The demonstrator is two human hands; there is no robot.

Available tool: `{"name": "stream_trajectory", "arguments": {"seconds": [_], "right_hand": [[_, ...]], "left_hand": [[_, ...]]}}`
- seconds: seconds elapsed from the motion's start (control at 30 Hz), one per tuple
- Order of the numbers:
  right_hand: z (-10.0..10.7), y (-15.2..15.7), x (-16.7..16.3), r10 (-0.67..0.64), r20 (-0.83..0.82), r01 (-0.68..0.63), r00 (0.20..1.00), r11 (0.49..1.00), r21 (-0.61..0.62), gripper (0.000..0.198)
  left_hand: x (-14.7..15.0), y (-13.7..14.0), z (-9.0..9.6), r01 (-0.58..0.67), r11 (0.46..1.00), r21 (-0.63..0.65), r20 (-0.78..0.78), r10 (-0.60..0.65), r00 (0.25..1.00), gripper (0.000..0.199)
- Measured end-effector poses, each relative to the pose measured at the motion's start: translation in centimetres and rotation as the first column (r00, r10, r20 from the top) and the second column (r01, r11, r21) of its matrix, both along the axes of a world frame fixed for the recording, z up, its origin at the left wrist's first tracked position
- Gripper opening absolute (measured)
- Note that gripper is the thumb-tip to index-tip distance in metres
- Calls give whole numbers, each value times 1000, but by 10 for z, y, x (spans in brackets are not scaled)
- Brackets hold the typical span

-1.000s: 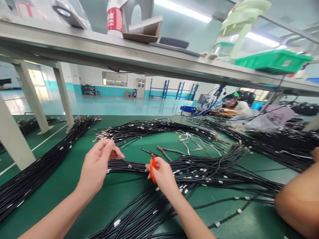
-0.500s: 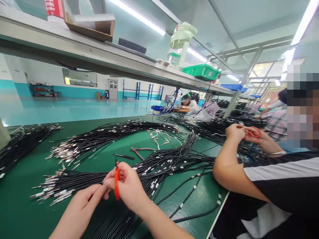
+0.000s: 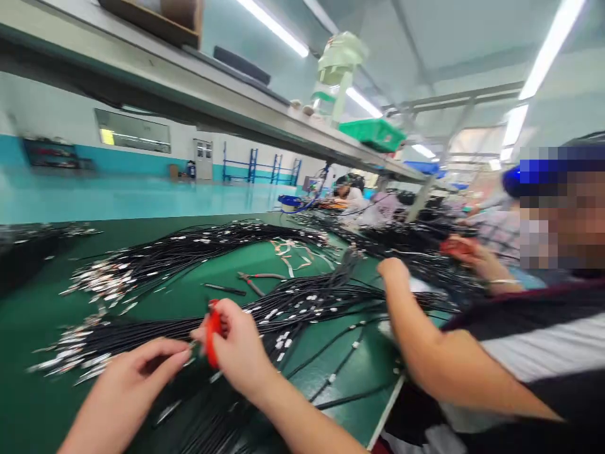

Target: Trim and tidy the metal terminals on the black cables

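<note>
My right hand (image 3: 241,353) is closed around red-handled scissors (image 3: 213,340), their dark tip pointing up and away. Close by on its left, my left hand (image 3: 135,381) pinches thumb and forefinger together; what lies between them is small and blurred. Under and behind both hands runs a bundle of black cables (image 3: 155,329) with white tags and pale stripped ends at the left. More black cables (image 3: 212,416) lie in front of me, below my right wrist.
Diagonal pliers (image 3: 258,277) and a black pen-like tool (image 3: 224,289) lie beyond the bundle. Another cable bundle (image 3: 189,243) and loose pale strips (image 3: 290,252) are farther back. At right, a co-worker's arm (image 3: 420,340) reaches over the green table. A shelf (image 3: 208,79) spans overhead.
My view has shifted slightly. My left hand has drawn a little away from my right hand, leftward. The co-worker's hands have moved apart, the nearer one lower over the cables.
</note>
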State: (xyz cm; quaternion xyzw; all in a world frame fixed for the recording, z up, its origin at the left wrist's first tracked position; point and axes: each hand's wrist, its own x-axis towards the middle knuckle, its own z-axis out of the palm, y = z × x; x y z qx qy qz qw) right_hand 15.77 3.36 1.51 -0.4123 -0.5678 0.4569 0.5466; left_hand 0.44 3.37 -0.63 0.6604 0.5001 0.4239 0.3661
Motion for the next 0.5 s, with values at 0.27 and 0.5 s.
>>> {"name": "stream_trajectory", "arguments": {"seconds": [0.27,0.5], "right_hand": [[8,7,6,-13,39,17,999,996,-87,27],[8,6,4,47,-112,-68,993,980,-188,33]], "left_hand": [[8,-4,16,46,998,-49,41,-44,998,13],[7,-6,18,87,989,-121,150,-68,986,13]]}}
